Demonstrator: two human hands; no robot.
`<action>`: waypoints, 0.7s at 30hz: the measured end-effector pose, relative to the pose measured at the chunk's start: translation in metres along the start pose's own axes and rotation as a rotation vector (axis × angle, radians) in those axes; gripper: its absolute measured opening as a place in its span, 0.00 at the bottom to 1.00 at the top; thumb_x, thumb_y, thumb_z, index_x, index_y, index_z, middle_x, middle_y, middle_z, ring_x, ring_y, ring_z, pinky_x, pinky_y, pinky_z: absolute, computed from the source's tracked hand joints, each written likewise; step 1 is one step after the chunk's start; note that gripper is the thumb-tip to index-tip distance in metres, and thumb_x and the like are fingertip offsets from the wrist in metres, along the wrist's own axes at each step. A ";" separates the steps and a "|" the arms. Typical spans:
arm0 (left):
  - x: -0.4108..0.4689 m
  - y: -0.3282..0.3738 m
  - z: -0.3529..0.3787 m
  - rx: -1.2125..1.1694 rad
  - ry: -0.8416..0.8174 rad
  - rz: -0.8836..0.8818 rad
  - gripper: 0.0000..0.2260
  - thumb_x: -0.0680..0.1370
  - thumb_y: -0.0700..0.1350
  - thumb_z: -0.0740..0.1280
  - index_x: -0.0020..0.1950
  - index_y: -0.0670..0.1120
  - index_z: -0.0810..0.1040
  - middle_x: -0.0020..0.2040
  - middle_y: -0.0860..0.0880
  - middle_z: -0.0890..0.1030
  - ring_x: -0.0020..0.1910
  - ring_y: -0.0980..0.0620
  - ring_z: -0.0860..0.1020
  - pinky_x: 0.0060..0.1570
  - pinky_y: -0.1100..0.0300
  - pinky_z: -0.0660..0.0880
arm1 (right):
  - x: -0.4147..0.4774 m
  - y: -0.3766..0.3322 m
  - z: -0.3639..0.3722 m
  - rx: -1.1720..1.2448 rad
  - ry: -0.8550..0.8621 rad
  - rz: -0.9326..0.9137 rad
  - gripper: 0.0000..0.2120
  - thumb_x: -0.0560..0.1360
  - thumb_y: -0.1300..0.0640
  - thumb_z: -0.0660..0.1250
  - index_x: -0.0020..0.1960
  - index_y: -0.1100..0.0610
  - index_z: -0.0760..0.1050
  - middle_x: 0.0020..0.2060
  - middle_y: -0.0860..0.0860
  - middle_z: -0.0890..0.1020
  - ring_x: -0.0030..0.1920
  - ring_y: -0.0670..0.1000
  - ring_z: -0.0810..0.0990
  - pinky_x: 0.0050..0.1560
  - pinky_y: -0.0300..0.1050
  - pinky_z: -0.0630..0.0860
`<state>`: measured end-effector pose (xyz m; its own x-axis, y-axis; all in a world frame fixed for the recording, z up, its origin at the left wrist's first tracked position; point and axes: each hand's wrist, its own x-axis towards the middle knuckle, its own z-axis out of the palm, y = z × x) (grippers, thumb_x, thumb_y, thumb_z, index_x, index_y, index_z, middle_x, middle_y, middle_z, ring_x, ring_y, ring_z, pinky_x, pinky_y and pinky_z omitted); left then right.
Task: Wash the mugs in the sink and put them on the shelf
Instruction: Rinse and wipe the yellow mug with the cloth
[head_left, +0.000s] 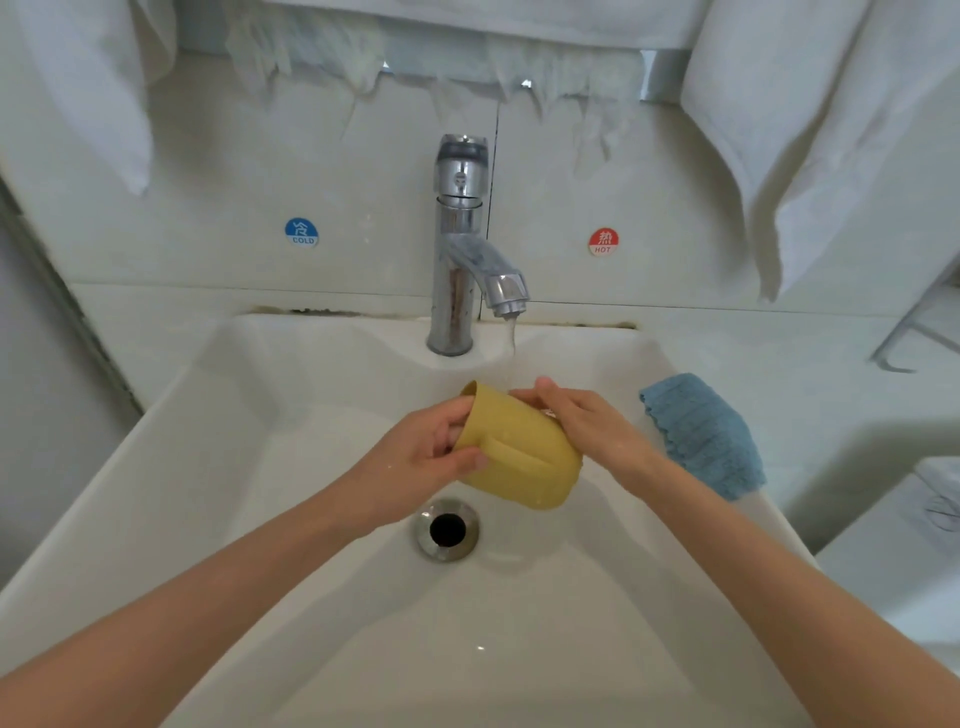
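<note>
A yellow mug (524, 457) lies on its side above the white sink (218, 519), its mouth facing left and its base toward the lower right. My left hand (431, 447) grips the rim, with fingers inside the mouth and the thumb on the outer wall. My right hand (576, 415) rests its fingers on the mug's upper side. Water runs from the chrome faucet (462, 244) down onto the mug where my right fingers touch it.
A blue cloth (701, 431) lies on the sink's right ledge. The drain (447, 529) sits just below the mug. White towels (810, 130) hang at the upper right and upper left. A wire rack (914, 332) shows at the right edge.
</note>
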<state>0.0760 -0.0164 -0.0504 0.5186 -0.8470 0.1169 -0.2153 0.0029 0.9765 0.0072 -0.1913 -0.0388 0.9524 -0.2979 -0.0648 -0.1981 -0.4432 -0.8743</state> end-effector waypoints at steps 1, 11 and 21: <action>0.000 0.002 -0.001 0.005 0.002 0.009 0.18 0.76 0.29 0.61 0.58 0.50 0.73 0.41 0.55 0.83 0.42 0.60 0.80 0.44 0.69 0.75 | 0.000 0.000 0.002 -0.031 -0.013 -0.010 0.12 0.79 0.44 0.54 0.54 0.41 0.75 0.44 0.37 0.77 0.46 0.40 0.76 0.43 0.27 0.70; 0.002 -0.001 -0.007 -0.028 -0.027 0.019 0.17 0.76 0.29 0.62 0.57 0.49 0.74 0.42 0.53 0.84 0.44 0.58 0.81 0.45 0.67 0.75 | 0.002 0.000 0.013 -0.134 0.017 -0.034 0.22 0.81 0.44 0.48 0.61 0.53 0.76 0.56 0.51 0.79 0.58 0.52 0.76 0.60 0.45 0.70; 0.002 0.004 -0.009 -0.015 -0.135 0.026 0.16 0.73 0.35 0.63 0.60 0.42 0.73 0.46 0.40 0.80 0.46 0.50 0.79 0.50 0.60 0.76 | -0.007 -0.008 0.015 -0.153 0.012 0.003 0.27 0.68 0.29 0.53 0.54 0.44 0.77 0.49 0.46 0.81 0.50 0.48 0.79 0.49 0.40 0.72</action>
<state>0.0835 -0.0128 -0.0449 0.3965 -0.9105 0.1178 -0.2141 0.0331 0.9762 0.0059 -0.1731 -0.0391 0.9491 -0.3089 -0.0613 -0.2352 -0.5659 -0.7902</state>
